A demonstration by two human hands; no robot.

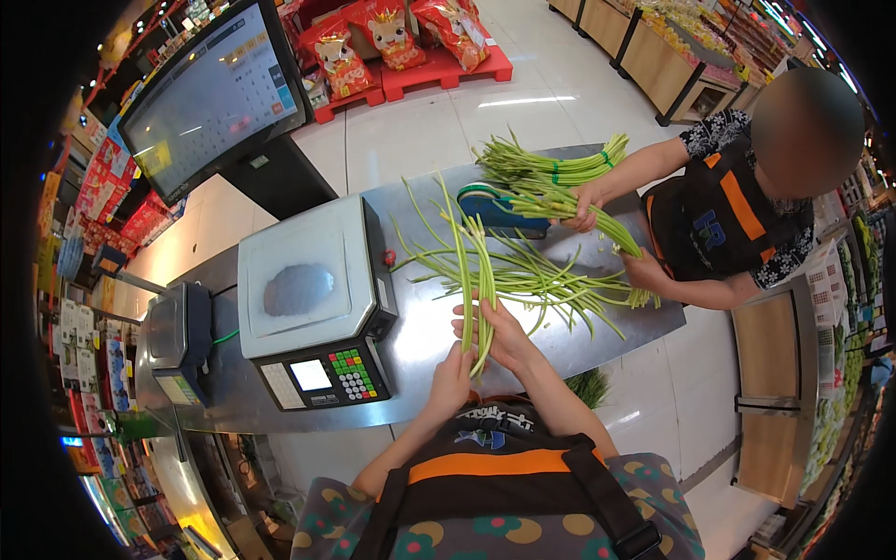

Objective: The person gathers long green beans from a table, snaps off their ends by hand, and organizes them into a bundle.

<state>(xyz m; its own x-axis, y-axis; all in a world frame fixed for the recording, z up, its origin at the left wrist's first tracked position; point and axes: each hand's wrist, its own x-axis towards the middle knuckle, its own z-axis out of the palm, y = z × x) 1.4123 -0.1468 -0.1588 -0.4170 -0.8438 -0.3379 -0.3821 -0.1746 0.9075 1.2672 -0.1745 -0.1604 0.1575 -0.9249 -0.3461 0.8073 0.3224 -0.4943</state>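
Note:
Both hands are on a small bunch of long green garlic scapes (478, 280), held upright over the steel table (420, 364). My left hand (450, 383) pinches the lower ends. Just above it, my right hand (502, 337) wraps around the stems from the right. Loose garlic scapes (553, 283) lie spread on the table beyond my right hand. Behind them stands a blue tape dispenser (514, 222) with a green roll. A co-worker's hands (584, 210) grip a thicker bunch of scapes (616, 234). Near these lies a bundle (553, 157) bound with green tape.
A weighing scale (304, 280) with a keypad stands left of my hands, a smaller scale (168, 329) further left. Behind them rises a touchscreen monitor (217, 98). The co-worker (721, 217) stands at the table's right end. Red bags (388, 35) sit on red pallets across the floor.

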